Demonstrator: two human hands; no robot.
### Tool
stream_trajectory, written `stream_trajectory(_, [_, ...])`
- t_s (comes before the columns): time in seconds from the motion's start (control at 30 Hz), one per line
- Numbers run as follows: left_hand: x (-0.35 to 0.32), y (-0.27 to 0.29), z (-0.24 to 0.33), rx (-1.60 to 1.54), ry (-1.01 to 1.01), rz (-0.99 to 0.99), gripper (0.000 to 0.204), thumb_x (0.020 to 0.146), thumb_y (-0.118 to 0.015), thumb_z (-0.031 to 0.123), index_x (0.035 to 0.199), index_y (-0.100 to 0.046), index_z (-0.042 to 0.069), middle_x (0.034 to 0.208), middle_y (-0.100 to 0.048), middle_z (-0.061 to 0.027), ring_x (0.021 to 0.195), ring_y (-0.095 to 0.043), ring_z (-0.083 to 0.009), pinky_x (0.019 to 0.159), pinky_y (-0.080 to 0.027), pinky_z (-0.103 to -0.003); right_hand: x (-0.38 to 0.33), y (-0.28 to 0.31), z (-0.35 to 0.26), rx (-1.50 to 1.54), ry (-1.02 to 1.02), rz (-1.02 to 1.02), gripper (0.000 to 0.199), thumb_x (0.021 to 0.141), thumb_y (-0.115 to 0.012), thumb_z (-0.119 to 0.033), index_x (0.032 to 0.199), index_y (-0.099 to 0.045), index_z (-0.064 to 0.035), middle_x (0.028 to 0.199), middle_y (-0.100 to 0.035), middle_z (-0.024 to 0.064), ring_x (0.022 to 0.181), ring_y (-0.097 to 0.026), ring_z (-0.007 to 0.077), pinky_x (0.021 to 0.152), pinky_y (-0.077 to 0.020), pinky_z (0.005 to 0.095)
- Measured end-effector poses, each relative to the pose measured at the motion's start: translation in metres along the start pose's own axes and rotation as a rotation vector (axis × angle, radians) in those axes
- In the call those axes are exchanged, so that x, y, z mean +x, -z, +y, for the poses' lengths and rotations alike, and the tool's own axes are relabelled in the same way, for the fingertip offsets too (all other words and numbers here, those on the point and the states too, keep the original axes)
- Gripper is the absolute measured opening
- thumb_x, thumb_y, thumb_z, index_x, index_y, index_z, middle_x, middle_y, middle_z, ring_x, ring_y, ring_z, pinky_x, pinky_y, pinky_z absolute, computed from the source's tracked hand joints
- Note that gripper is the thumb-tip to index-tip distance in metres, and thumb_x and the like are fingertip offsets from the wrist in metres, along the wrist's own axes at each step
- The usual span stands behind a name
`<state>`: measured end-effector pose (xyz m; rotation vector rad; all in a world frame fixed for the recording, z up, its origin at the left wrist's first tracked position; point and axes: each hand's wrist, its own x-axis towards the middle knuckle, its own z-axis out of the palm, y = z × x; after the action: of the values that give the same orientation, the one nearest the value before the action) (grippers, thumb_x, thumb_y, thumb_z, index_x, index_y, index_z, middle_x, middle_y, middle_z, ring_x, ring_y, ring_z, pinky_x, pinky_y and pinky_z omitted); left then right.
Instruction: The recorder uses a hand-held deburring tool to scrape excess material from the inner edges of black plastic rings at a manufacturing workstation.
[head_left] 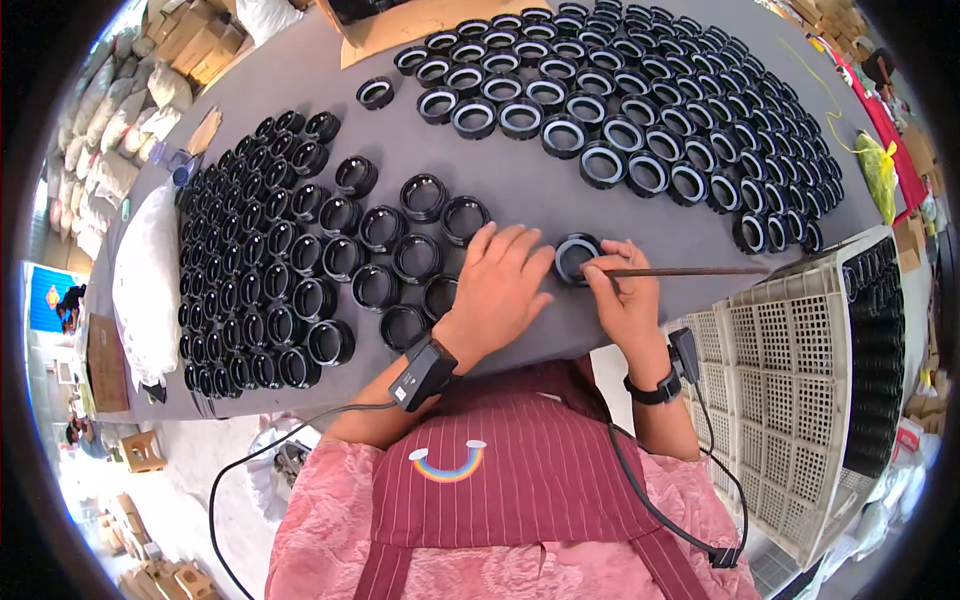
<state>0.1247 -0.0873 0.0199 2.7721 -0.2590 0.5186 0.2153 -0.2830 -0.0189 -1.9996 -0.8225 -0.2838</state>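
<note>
A black ring-shaped part (577, 258) with a pale grey inner band lies on the grey table right between my hands. My right hand (630, 295) is closed in a pinch around a thin brown stick (690, 271), whose long end points right; its other end is at the ring, hidden by my fingers. My left hand (500, 285) rests palm down, fingers apart and thumb out, left of that ring. Its fingertips are close to a glossy black ring (465, 220); whether they touch it I cannot tell. Another black ring (440, 297) is partly covered by this hand.
Glossy black rings (284, 240) crowd the table's left side. Many grey-banded rings (602, 165) stand in rows at the far right. A white plastic bag (148, 290) lies at the left edge. Plastic crates (775, 380) stand at my right, against the table (540, 200). Cables hang from both wrists.
</note>
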Motion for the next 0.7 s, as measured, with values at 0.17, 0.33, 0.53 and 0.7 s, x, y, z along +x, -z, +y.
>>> stream_trajectory(0.17, [-0.02, -0.011, 0.004, -0.075, -0.07, -0.064, 0.042, 0.073, -0.082, 0.03, 0.11, -0.068, 0.015, 0.125, -0.063, -0.0073, 0.129, -0.05, -0.0288, 0.114, -0.024, -0.061, -0.02, 0.004, -0.01, 0.34, -0.134, -0.022, 0.01, 0.09, -0.07, -0.015, 0.09, -0.075, -0.0064, 0.092, -0.074, 0.0059, 0.111, -0.063, 0.0303, 0.105, -0.0425, 0.0509])
stream_trajectory(0.33, [-0.023, -0.02, 0.006, -0.034, -0.079, 0.065, 0.029, 0.074, -0.08, 0.028, 0.097, -0.069, 0.015, 0.117, -0.066, -0.0087, 0.124, -0.054, -0.028, 0.113, -0.027, -0.061, -0.026, 0.005, -0.018, 0.411, -0.163, -0.017, 0.011, 0.091, -0.069, -0.016, 0.09, -0.075, -0.0066, 0.09, -0.073, 0.0043, 0.112, -0.061, 0.0301, 0.101, -0.0444, 0.0478])
stream_trajectory(0.53, [-0.024, -0.024, 0.007, -0.048, -0.09, 0.077, 0.024, 0.075, -0.078, 0.028, 0.091, -0.069, 0.013, 0.116, -0.067, -0.0108, 0.119, -0.058, -0.0277, 0.111, -0.03, -0.06, -0.02, 0.022, -0.013, 0.227, -0.022, -0.159, 0.008, 0.09, -0.071, -0.012, 0.089, -0.071, -0.0036, 0.088, -0.071, 0.0074, 0.109, -0.065, 0.0314, 0.098, -0.0482, 0.0476])
stream_trajectory(0.7, [-0.023, -0.024, 0.005, -0.099, -0.088, 0.074, 0.026, 0.074, -0.079, 0.026, 0.093, -0.07, 0.012, 0.117, -0.066, -0.0116, 0.119, -0.058, -0.0276, 0.111, -0.031, -0.058, -0.013, 0.024, -0.022, 0.269, -0.132, -0.075, 0.006, 0.088, -0.071, -0.007, 0.089, -0.068, -0.0018, 0.091, -0.072, 0.0118, 0.104, -0.069, 0.0324, 0.097, -0.0507, 0.0464])
